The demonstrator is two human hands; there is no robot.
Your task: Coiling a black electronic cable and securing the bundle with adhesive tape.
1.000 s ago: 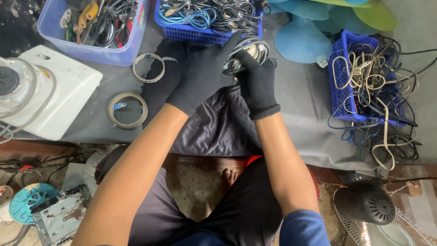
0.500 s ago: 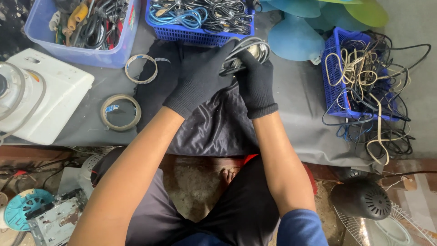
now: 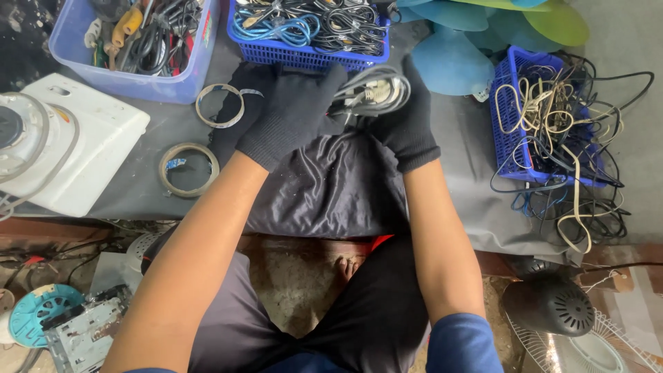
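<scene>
Both my hands wear black knit gloves and hold a coiled grey cable bundle above a dark shiny cloth on the grey table. My left hand grips the coil's left side with fingers curled over it. My right hand clasps the coil's right side from behind. The coil sits just in front of a blue basket full of black and blue cables.
A blue tub of tools stands at the back left, with a white appliance beside it. Two tape rings lie left of my hands. At right, a blue basket spills cables; teal fan blades lie behind.
My hands have kept hold of the coil and shifted slightly, turning it between them. The view has drifted a little.
</scene>
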